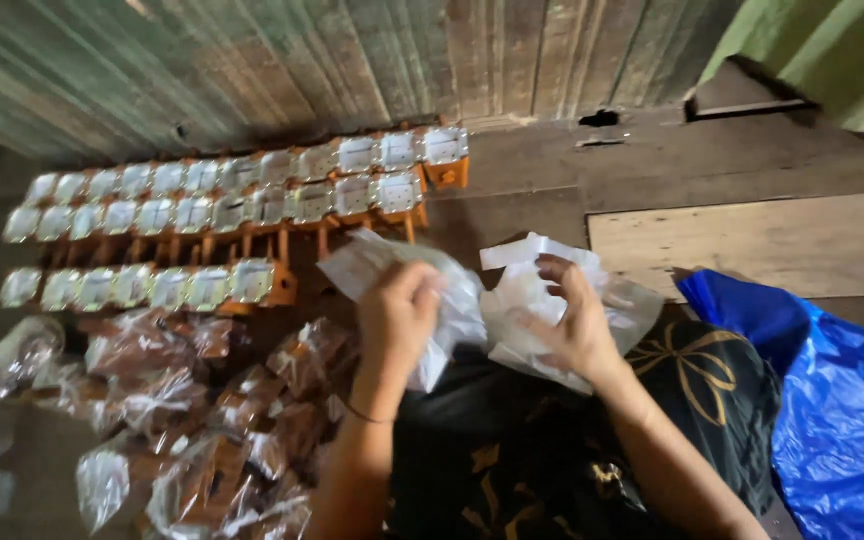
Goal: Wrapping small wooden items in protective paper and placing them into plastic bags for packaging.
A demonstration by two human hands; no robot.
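Meanwhile both hands, left hand (399, 305) and right hand (574, 322), grip clear plastic bags (472, 300) beside rows of orange boxes (252, 205).

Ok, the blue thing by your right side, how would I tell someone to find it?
Start at the pale wooden board on the floor to the right. Just below it, beside the right hand, lies a crumpled blue plastic bag. It is the only bright blue thing here; the other bags, piled to the left, are clear.
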